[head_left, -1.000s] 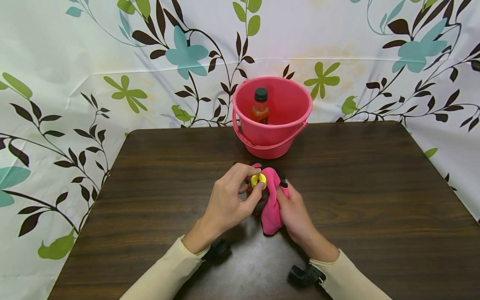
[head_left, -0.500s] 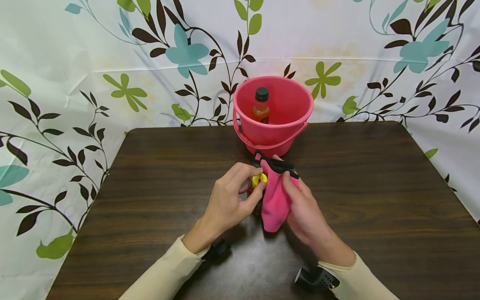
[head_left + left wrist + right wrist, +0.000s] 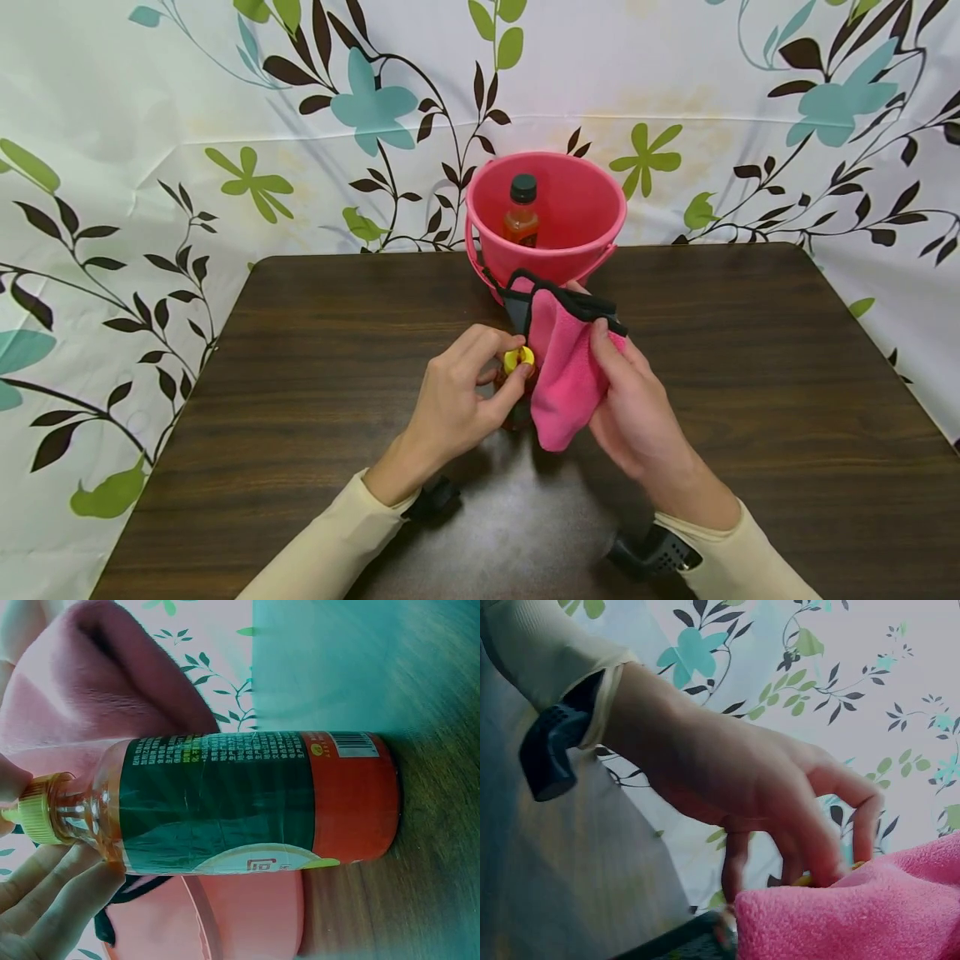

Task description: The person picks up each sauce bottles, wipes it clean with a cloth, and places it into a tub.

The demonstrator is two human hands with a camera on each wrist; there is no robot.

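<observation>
My left hand (image 3: 461,387) pinches the yellow cap (image 3: 519,360) of a sauce bottle (image 3: 217,802) between thumb and fingertips. Orange-red sauce fills this bottle, which has a dark green label and stands upright on the table. In my right hand (image 3: 637,408) is a pink cloth (image 3: 566,367) with black edging, gripped near its upper right border. The cloth hangs just right of the bottle; whether they touch is unclear. Pink cloth (image 3: 855,919) fills the lower right of the right wrist view, with my left hand (image 3: 757,772) at the cap behind it.
Behind my hands a pink bucket (image 3: 600,208) stands at the table's far edge. Inside it is another bottle (image 3: 522,218) with a dark cap. Beyond the dark wooden table (image 3: 345,333) hangs a white curtain (image 3: 555,75) with a leaf and flower pattern.
My right hand has drawn the cloth up and to the right, away from the bottle, so more of the cloth shows. My left hand has stayed at the cap.
</observation>
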